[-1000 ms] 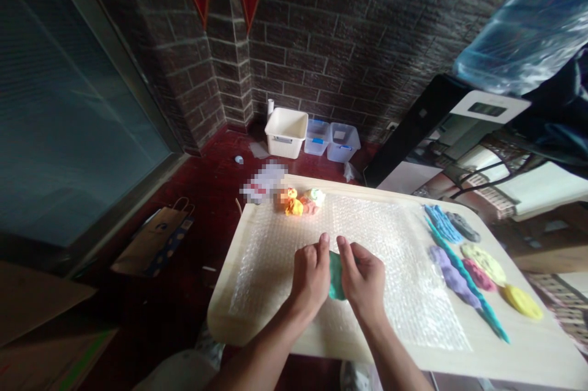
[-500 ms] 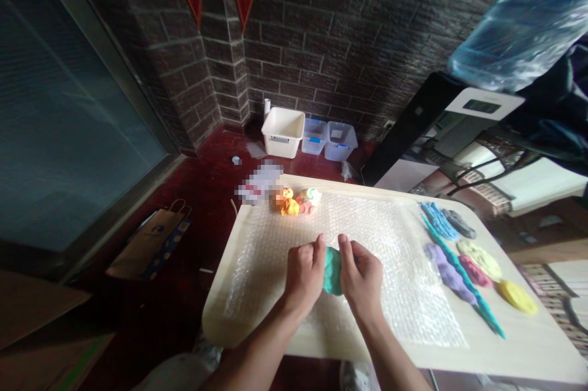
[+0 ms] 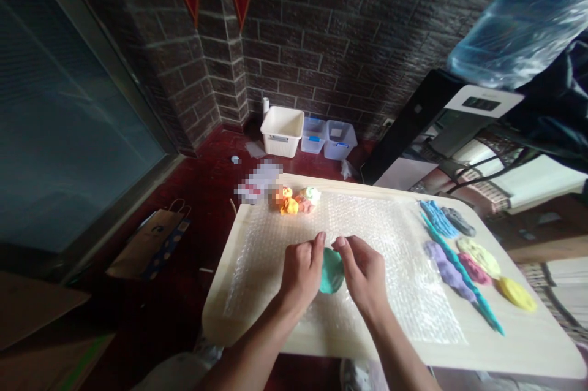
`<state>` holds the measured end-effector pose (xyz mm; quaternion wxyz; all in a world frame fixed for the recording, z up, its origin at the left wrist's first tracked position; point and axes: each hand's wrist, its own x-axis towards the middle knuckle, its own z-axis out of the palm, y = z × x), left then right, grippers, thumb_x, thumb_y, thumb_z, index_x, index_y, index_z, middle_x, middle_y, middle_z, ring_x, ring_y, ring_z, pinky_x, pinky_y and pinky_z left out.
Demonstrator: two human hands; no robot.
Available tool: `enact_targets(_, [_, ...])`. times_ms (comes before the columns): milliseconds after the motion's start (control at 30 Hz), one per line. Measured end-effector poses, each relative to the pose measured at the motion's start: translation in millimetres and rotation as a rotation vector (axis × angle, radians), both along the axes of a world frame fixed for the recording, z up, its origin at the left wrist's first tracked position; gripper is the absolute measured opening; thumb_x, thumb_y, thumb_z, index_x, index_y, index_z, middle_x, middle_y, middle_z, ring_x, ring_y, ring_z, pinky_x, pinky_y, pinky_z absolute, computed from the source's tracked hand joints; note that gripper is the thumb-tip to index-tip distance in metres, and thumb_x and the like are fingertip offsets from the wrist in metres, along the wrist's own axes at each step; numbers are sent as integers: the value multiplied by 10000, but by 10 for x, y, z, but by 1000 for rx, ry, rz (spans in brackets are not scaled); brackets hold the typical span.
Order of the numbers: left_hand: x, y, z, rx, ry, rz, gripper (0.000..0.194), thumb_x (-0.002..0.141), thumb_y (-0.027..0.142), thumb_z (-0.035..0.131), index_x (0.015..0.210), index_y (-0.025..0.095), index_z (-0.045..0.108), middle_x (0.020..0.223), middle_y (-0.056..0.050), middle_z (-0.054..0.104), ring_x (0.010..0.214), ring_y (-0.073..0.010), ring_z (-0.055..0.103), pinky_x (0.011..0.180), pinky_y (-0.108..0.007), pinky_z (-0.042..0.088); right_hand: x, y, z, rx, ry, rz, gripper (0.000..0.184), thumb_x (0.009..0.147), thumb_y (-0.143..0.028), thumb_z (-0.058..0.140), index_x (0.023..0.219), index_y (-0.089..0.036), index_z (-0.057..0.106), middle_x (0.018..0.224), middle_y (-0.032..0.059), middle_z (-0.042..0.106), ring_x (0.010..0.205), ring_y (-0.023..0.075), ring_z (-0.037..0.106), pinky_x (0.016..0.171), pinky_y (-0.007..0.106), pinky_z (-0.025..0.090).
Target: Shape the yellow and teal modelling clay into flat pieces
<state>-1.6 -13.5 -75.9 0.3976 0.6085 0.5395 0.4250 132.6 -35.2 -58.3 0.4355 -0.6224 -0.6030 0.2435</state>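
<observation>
My left hand (image 3: 301, 268) and my right hand (image 3: 362, 271) meet over a sheet of bubble wrap (image 3: 404, 268) on a pale wooden table (image 3: 528, 348). Between them is a flattened lump of teal clay (image 3: 331, 270). Both hands curl around its edges, the fingertips pinching it from the left and the right. The lump rests just above the bubble wrap; part of it is hidden behind my fingers.
A small heap of orange, yellow and pink clay (image 3: 296, 200) lies at the table's far edge. Flattened pieces in blue, grey, purple, green, pink and yellow and a long teal strip (image 3: 463, 277) lie along the right side. White and clear bins (image 3: 282, 130) stand on the red floor by the brick wall; a paper bag (image 3: 151, 244) lies at the left.
The teal clay has turned from edge-on to a broader, rounder face between my hands. My right fingers have shifted over its top edge. The view has drifted slightly.
</observation>
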Motion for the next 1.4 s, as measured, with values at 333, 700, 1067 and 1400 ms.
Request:
enact_targets(333, [89, -58, -99, -279, -229, -2, 544, 1067, 626, 320, 826, 229, 604, 709, -39, 682, 629, -204, 652, 558, -295, 423, -51, 10, -155, 28, -93, -159, 582, 1047, -571, 537, 598, -214, 439, 521, -65, 352, 481, 99, 337, 496, 274, 239])
enact_targets(700, [58, -25, -74, -129, -164, 91, 509, 1059, 564, 437, 751, 213, 637, 641, -29, 655, 570, -168, 609, 551, -277, 401, -147, 52, -58, -316, 427, -97, 641, 912, -772, 599, 615, -213, 493, 526, -44, 408, 449, 104, 369, 400, 232, 295])
enact_targets(1067, [58, 29, -113, -204, -309, 69, 565, 1041, 627, 417, 671, 221, 545, 573, -11, 591, 539, -160, 550, 541, -277, 388, -50, 93, -55, -287, 490, -78, 593, 854, -726, 717, 650, -209, 511, 568, -56, 416, 500, 103, 360, 441, 231, 302])
enact_targets(1400, [102, 10, -178, -225, -509, -145, 369, 955, 547, 654, 841, 199, 608, 780, 5, 640, 700, -148, 625, 628, -229, 512, 41, 139, -132, -130, 645, -173, 458, 922, -612, 715, 763, -195, 610, 654, -28, 570, 587, 134, 513, 539, 237, 442])
